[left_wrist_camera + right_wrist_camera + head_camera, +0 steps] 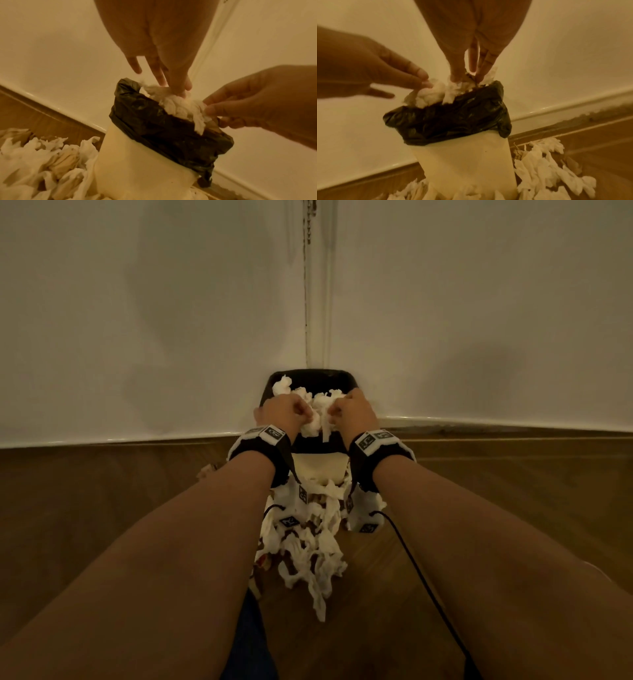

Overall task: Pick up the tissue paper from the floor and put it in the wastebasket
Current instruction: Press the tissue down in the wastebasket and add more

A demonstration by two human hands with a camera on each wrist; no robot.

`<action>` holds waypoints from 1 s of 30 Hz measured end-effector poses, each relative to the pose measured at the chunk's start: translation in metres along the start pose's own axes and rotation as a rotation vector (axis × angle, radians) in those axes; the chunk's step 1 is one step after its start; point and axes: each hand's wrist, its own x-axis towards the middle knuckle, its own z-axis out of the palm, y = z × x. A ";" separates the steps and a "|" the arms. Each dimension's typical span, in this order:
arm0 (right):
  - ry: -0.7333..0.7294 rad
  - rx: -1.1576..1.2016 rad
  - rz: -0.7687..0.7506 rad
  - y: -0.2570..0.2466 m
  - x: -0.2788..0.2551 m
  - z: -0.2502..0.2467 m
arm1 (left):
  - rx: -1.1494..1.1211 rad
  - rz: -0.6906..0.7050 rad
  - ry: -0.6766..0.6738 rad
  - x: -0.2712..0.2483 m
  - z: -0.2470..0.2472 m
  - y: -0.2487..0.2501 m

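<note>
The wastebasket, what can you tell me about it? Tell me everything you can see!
The wastebasket is a small, smooth, cream-coloured bin, probably plastic, standing upright on the wooden floor in a corner of white walls. A crinkly black bag lines it and folds down over the rim. It is stuffed with white tissue paper heaped above the top. The left hand and right hand pinch that heap. More tissue lies on the floor around its base.

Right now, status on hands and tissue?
Left hand, right hand pinching white tissue wad atop black-lined cream wastebasket. Shredded tissue pile on floor.
</note>
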 end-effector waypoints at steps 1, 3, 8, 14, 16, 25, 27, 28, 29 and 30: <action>-0.010 -0.030 -0.017 0.000 -0.001 0.002 | 0.093 0.017 0.029 0.001 0.000 -0.001; -0.058 -0.071 -0.024 0.000 -0.001 0.006 | 0.159 0.074 -0.006 0.003 0.003 -0.003; -0.246 -0.179 -0.004 -0.007 -0.005 0.018 | 0.295 0.098 -0.211 0.001 0.019 -0.006; -0.314 -0.346 -0.112 -0.005 -0.009 0.030 | 0.399 0.125 -0.313 0.000 0.029 -0.009; -0.349 -0.365 -0.113 -0.003 -0.006 0.033 | 0.394 0.075 -0.306 0.001 0.032 -0.010; -0.205 -0.254 -0.111 -0.008 -0.013 0.008 | 0.473 0.162 -0.229 -0.007 0.015 0.003; -0.059 -0.191 -0.108 -0.007 -0.023 -0.005 | 0.431 0.240 -0.117 -0.013 0.001 0.008; 0.005 -0.156 -0.096 -0.006 -0.028 -0.011 | 0.400 0.287 -0.089 -0.016 -0.005 0.011; 0.052 -0.123 -0.078 -0.006 -0.032 -0.014 | 0.363 0.314 -0.094 -0.017 -0.011 0.013; 0.081 -0.092 -0.056 -0.005 -0.037 -0.018 | 0.324 0.326 -0.116 -0.022 -0.017 0.017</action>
